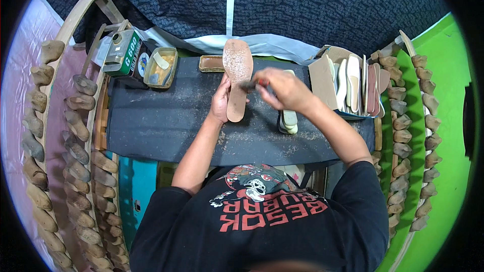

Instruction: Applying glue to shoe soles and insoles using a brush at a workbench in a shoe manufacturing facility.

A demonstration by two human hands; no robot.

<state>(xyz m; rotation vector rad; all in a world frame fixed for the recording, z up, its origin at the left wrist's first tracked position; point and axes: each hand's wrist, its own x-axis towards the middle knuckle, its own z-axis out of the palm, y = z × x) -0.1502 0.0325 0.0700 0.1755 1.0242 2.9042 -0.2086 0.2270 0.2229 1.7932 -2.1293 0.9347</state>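
A tan, sole-shaped insole (238, 60) stands lengthwise over the table, its wide end pointing away from me and its upper part speckled with whitish, rough patches. My left hand (221, 100) is closed around its narrower lower half, thumb along the left edge. My right hand (286, 89) grips a small brush (247, 86) with a reddish handle and a dark tip. That tip is at the insole's right edge, near the middle; whether it touches cannot be made out. Just below my right hand, a stack of pale insoles (289, 119) lies on the table, partly covered by that hand.
Scraps litter the dark table cover (151, 115). At the back left stand a green and silver can (120, 55) and a yellowish tub (168, 78); a brown tray (212, 68) lies behind the insole. A cardboard box (324, 84) holds insoles at right. Racks of wooden shoe lasts (77, 167) flank both sides.
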